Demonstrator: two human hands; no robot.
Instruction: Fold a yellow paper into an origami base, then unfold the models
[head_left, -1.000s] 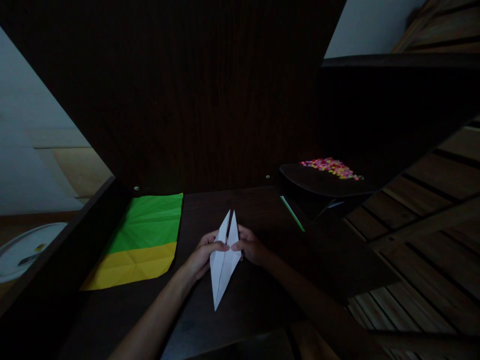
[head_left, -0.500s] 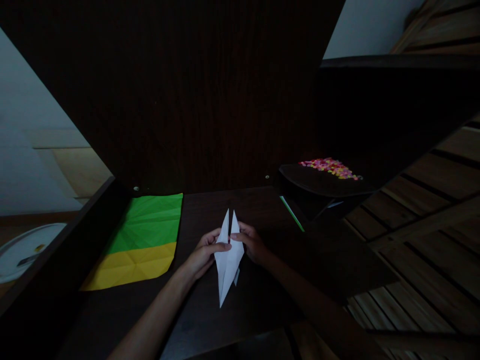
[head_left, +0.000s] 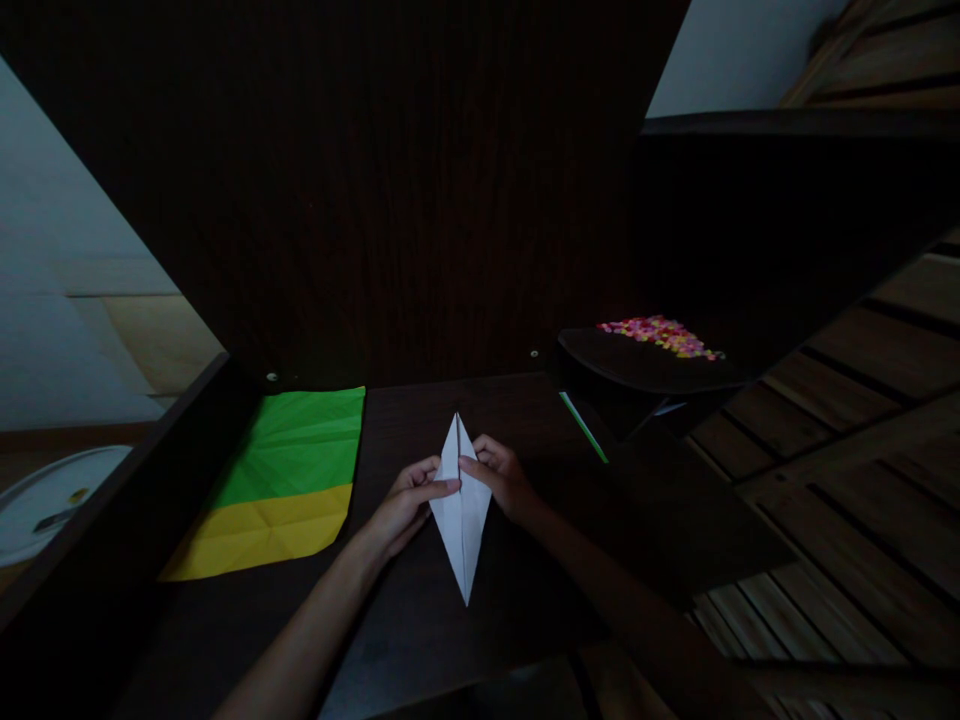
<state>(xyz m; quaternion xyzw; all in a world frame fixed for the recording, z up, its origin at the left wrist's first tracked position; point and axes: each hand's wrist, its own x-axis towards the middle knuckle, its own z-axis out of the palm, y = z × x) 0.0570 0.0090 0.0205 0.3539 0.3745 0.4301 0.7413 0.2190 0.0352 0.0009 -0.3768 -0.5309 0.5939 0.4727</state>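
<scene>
A white folded paper [head_left: 463, 530], shaped like a long narrow diamond with a slit down its upper half, is held between both hands over the dark table. My left hand [head_left: 407, 505] grips its left edge, thumb lying across the front and fingers behind. On the right edge, my right hand [head_left: 501, 480] pinches it the same way, its thumb near the central slit. The lower point of the paper hangs free toward me. The fingers behind the paper are partly hidden.
Left on the table [head_left: 397, 420] lies a creased green and yellow sheet [head_left: 289, 450]. A thin green-edged strip [head_left: 583, 427] lies to the right. Small colourful pieces [head_left: 664, 336] are heaped on a dark shelf [head_left: 622, 360]. A white round lid-like object [head_left: 52, 500] sits lower left.
The two upper points of the folded paper have come together, and its lower tip has swung slightly right. The small flap at its lower right no longer shows. Both hands stay nearly in place.
</scene>
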